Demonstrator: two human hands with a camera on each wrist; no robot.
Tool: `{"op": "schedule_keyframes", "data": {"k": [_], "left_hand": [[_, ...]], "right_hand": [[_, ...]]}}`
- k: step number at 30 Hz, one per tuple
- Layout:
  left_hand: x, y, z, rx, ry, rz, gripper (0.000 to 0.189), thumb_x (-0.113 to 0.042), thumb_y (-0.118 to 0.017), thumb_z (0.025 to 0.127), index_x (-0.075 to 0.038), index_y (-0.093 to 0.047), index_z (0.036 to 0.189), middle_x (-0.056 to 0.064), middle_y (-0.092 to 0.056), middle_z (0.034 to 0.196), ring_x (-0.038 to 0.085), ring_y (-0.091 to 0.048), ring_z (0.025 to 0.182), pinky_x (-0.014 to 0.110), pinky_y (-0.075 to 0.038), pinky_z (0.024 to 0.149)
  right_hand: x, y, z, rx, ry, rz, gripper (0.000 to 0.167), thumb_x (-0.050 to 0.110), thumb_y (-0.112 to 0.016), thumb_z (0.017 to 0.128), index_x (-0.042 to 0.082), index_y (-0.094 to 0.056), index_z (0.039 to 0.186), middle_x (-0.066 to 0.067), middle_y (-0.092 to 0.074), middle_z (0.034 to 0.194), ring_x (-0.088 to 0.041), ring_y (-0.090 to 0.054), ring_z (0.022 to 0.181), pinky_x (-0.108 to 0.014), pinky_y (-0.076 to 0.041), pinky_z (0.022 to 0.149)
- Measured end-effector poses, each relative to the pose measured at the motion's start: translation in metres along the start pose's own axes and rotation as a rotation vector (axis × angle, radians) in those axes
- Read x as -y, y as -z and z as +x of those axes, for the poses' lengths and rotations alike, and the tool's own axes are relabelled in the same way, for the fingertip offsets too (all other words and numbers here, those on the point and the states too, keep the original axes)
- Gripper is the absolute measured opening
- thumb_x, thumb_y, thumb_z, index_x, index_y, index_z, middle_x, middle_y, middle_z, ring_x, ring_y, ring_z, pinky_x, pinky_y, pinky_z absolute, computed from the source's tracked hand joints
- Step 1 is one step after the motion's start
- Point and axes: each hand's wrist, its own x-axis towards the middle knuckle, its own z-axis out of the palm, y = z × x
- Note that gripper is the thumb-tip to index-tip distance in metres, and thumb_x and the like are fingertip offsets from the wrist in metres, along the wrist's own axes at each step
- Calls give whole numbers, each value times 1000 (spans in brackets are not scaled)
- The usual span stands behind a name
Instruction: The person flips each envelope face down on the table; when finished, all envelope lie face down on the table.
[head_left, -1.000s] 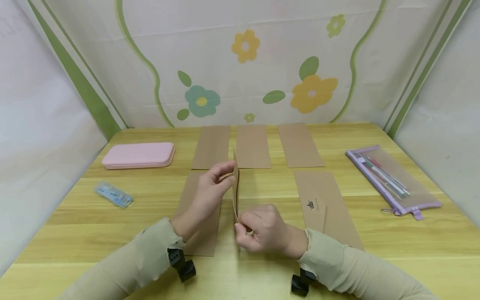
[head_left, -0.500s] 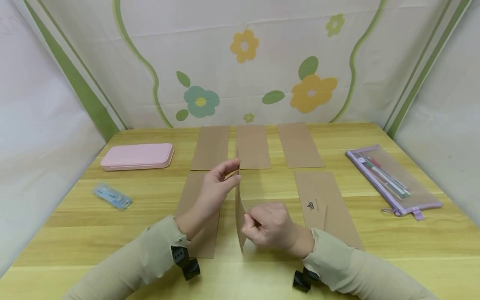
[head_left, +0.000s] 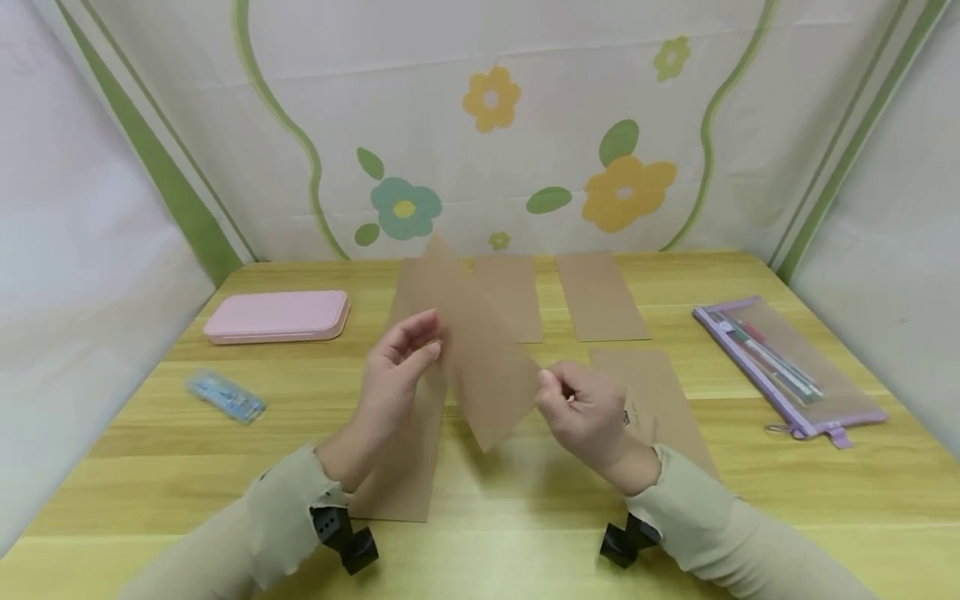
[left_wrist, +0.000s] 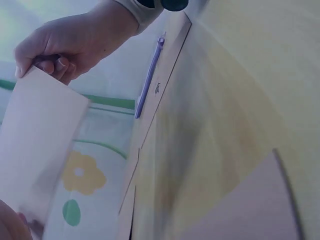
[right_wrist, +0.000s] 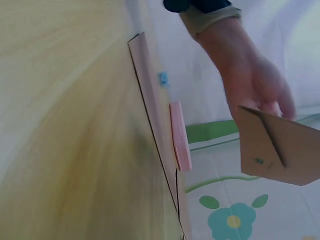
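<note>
Here both hands held one flat brown kraft-paper envelope (head_left: 480,358) aloft, tilted, above the yellow wooden table (head_left: 187,450): left hand (head_left: 393,371) pinched its left edge, right hand (head_left: 581,408) its right corner. Step, prob.: turning it over mid-air. Next needs a steady flip w/o creasing. Beyond lay other envelopes, e.g. one far brown envelope (head_left: 600,296).

- Left hand (head_left: 393,367): bare; beige ribbed sleeve, gathered cuff.
- Right hand (head_left: 585,408): bare; matching beige sleeve.
- Black camera mount under each wrist.
</note>
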Motion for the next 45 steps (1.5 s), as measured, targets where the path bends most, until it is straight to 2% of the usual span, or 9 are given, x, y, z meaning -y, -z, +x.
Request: {"op": "schedule_keyframes", "data": {"k": [5, 10, 18, 24, 28, 31, 34, 38, 45], "left_hand": [[6, 9, -9, -140, -1, -12, 40, 14, -48, 85, 13, -46, 125, 3, -56, 110, 13, -52, 105, 16, -45, 87], [15, 10, -13, -124, 105, -90, 47, 10, -45, 89, 5, -36, 135, 2, -49, 111, 10, -51, 103, 18, -45, 88], [21, 5, -16, -120, 208, -173, 47, 5, -48, 91, -12, -38, 134, -2, -55, 91, 8, -56, 83, 21, -50, 77], [19, 5, -13, -126, 195, -167, 55, 10, -50, 87, -12, -37, 137, -3, -56, 84, 6, -56, 76, 20, -50, 72], [18, 9, -12, -110, 186, -161, 57, 13, -50, 86, -7, -37, 138, -5, -57, 80, 5, -56, 74, 20, -51, 70], [18, 11, -13, -87, 199, -128, 57, 14, -51, 85, -6, -40, 137, -6, -57, 77, 5, -55, 71, 20, -51, 68], [20, 11, -16, -39, 232, -20, 55, 14, -53, 84, -6, -44, 135, -5, -58, 76, 5, -55, 68, 19, -51, 65], [26, 9, -22, 50, 289, 129, 54, 11, -55, 83, -5, -47, 133, 0, -58, 79, 7, -54, 66, 20, -50, 63], [38, 6, -30, 144, 386, 246, 49, 10, -58, 81, -2, -51, 128, 12, -58, 85, 10, -52, 66, 21, -48, 60]], "right_hand": [[1, 8, -4, 8, -241, 134, 25, -12, -45, 79, -2, -54, 58, -11, -51, 45, -5, -47, 37, -16, -39, 34], [3, 10, -8, 12, -439, 195, 26, -12, -43, 86, -6, -57, 64, -14, -54, 48, 0, -51, 40, -19, -44, 36], [5, 7, -12, 53, -602, 256, 27, -7, -41, 92, -9, -55, 69, 12, -58, 58, 0, -53, 43, -22, -47, 38], [2, 10, -12, 85, -666, 334, 26, -6, -43, 92, -9, -52, 67, 11, -59, 57, -1, -54, 44, -23, -47, 38], [-1, 19, -11, 194, -775, 419, 23, -3, -46, 90, -10, -51, 69, 8, -59, 58, -4, -54, 46, -24, -47, 40], [-5, 29, -9, 332, -855, 420, 23, 0, -48, 91, -11, -51, 71, 6, -57, 58, -6, -55, 47, -26, -49, 41], [-9, 38, -5, 448, -962, 406, 21, 3, -50, 92, -11, -54, 77, 3, -56, 60, -8, -55, 49, -26, -50, 44], [-16, 46, -1, 528, -1135, 380, 16, 7, -54, 91, -8, -58, 87, 1, -58, 64, -8, -56, 52, -24, -51, 49], [-31, 52, -9, 671, -1379, 383, 13, 6, -55, 89, -7, -57, 91, -3, -60, 69, -9, -61, 57, -20, -53, 53]]}}
